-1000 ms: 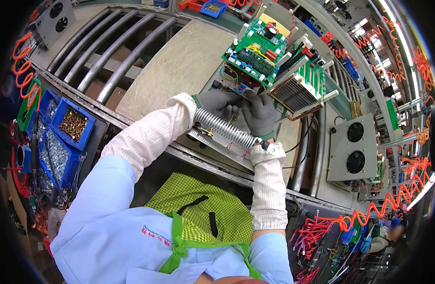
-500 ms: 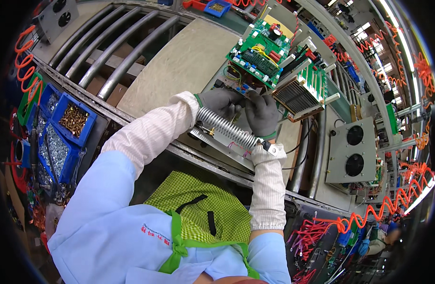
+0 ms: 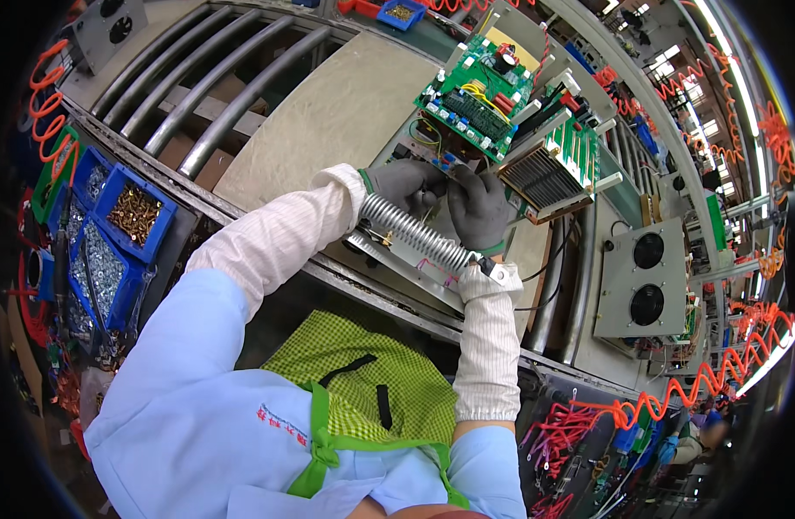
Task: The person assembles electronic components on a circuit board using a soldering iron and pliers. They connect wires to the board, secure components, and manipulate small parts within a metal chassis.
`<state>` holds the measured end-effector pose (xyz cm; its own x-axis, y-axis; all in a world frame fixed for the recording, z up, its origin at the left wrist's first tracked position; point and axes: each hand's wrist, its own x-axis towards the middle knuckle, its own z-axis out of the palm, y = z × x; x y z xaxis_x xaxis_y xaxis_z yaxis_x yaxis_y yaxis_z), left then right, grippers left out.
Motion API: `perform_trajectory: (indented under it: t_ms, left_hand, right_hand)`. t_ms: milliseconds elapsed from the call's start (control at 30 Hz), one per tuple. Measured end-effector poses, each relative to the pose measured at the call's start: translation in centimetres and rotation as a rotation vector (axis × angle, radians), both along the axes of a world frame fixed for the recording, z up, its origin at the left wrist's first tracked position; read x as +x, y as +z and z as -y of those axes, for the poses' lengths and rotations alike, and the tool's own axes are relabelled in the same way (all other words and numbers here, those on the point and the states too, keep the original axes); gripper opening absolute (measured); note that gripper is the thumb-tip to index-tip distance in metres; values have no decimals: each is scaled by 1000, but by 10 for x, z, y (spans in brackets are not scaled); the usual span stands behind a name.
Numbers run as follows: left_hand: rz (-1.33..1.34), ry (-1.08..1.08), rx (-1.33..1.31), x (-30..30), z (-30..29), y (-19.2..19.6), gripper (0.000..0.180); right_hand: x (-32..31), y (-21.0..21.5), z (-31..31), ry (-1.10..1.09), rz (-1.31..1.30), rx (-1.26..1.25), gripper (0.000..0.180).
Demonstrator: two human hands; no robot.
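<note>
My left hand [image 3: 404, 183] and my right hand [image 3: 478, 208], both in grey gloves, meet low inside an open metal chassis [image 3: 425, 275]. The fingers of each are curled and pressed together beside a row of small connectors at the foot of an upright green circuit board [image 3: 472, 102]. What they pinch is hidden by the gloves. Across the near side of the chassis, just below my hands, runs a large silver coil spring [image 3: 415, 232]. A finned heat sink [image 3: 549, 173] with green boards on it stands to the right of my right hand.
A pale board [image 3: 315, 112] lies left of the chassis, beside metal rollers [image 3: 216, 95]. Blue bins of brass screws [image 3: 134, 214] and silver hardware [image 3: 99, 270] stand at left. A grey unit with two fans [image 3: 642, 277] sits at right. Orange coiled hoses [image 3: 665, 400] hang nearby.
</note>
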<state>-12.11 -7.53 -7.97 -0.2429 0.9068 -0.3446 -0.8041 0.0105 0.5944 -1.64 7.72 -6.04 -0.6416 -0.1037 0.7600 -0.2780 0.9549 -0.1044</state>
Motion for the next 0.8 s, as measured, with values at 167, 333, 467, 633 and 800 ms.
perform_trajectory:
  t_ms: [167, 333, 467, 633, 800]
  left_hand:
    - [64, 55, -25, 4, -1, 4, 9]
    - [30, 14, 43, 1, 1, -1, 14]
    - [51, 46, 38, 5, 0, 0, 14]
    - [59, 34, -33, 2, -1, -10, 12]
    - [-375, -6, -26, 8, 3, 19, 9]
  right_hand:
    - [1, -2, -3, 13, 37, -59, 26]
    - [3, -2, -3, 18, 90, -99, 27]
    - [6, 0, 0, 7, 98, -97, 27]
    - [7, 2, -5, 39, 96, -117, 21]
    - [0, 22, -8, 62, 224, -90, 20]
